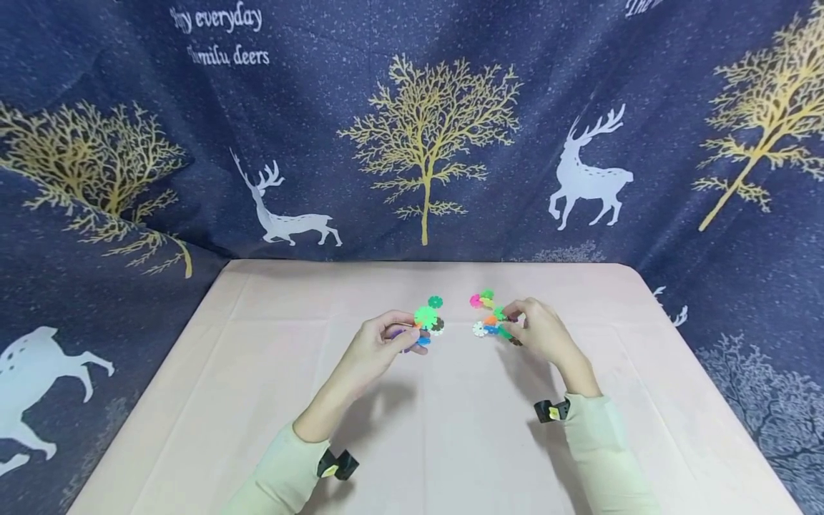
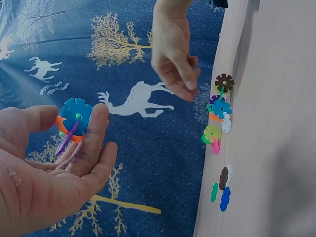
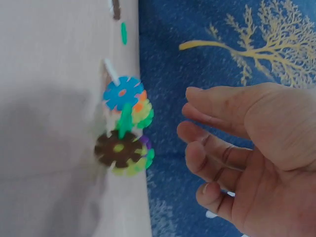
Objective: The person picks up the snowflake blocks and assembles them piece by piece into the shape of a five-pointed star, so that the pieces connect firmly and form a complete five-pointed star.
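Observation:
My left hand (image 1: pixel 380 347) pinches a small cluster of joined notched discs between thumb and fingers. It shows a bright green disc (image 1: pixel 425 317) on top in the head view, and a blue disc (image 2: pixel 75 114) and a purple disc (image 2: pixel 67 139) in the left wrist view. My right hand (image 1: pixel 541 330) hovers beside a group of joined discs, fingers loosely bent and nothing between them in the right wrist view. That group includes a brown disc (image 3: pixel 118 149), a blue disc (image 3: pixel 123 93) and a green disc (image 3: pixel 126 120) standing between them.
Behind the left hand lie loose discs, among them a dark green one (image 1: pixel 435 302) and a white one (image 1: pixel 437 327). A pink disc (image 1: pixel 476 300) with green and yellow ones is farther back. The pale table (image 1: pixel 386 458) meets a dark blue patterned cloth (image 1: pixel 360 214).

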`<state>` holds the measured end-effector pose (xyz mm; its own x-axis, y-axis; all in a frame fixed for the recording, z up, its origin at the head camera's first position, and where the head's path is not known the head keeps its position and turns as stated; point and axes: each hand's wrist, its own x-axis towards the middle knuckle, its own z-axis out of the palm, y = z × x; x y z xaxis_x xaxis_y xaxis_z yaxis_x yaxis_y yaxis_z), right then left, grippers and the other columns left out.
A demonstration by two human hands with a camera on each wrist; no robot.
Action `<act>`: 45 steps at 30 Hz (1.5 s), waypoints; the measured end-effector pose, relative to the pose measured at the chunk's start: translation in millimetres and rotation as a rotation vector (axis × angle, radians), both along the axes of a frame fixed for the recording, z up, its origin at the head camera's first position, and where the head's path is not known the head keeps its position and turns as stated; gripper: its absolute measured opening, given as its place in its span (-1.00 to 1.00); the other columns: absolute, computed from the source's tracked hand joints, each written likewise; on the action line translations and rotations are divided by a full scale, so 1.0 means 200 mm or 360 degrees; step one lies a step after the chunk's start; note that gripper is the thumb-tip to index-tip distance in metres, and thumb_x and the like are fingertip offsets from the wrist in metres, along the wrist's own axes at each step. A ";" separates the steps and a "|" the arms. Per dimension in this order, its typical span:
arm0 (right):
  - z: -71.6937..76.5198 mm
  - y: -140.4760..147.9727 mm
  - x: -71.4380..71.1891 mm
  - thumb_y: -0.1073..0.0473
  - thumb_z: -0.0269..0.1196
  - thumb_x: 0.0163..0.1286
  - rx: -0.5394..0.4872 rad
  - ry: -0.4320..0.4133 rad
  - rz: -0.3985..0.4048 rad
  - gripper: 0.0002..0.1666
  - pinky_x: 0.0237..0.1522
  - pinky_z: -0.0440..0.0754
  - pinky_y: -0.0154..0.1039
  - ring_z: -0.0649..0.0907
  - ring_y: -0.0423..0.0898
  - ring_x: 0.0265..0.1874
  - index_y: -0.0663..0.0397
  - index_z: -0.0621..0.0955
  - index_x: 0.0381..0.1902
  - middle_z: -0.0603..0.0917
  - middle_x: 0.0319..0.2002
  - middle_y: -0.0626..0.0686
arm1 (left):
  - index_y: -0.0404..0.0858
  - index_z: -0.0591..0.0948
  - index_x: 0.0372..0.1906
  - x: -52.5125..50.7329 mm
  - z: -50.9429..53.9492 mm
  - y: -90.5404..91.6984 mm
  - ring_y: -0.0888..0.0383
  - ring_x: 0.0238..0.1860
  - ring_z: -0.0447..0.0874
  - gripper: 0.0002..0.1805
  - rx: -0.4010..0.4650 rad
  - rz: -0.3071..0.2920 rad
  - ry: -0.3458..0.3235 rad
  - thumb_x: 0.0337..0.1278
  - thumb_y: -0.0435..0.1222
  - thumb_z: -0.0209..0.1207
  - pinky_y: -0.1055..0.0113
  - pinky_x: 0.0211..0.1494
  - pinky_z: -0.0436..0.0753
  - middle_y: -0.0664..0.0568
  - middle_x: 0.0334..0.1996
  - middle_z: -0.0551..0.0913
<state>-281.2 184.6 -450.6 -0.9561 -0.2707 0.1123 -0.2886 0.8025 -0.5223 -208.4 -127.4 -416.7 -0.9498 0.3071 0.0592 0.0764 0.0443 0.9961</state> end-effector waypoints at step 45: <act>0.00 -0.04 0.04 0.20 0.27 0.45 -0.0776 -0.0282 0.0220 -0.51 -0.12 0.68 -0.26 0.72 0.17 -0.15 0.39 0.51 0.22 0.73 -0.13 0.23 | -0.47 0.49 0.14 0.01 -0.01 0.01 -0.05 -0.21 0.77 -0.69 0.0171 -0.0103 0.0046 0.41 -0.40 0.12 0.18 0.12 0.66 -0.40 -0.05 0.66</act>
<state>-273.8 176.5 -450.2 -0.9308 -0.3524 0.0966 -0.2480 0.4152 -0.8753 -206.8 -125.1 -418.6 -0.9256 0.3581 0.1225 0.1047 -0.0687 0.9921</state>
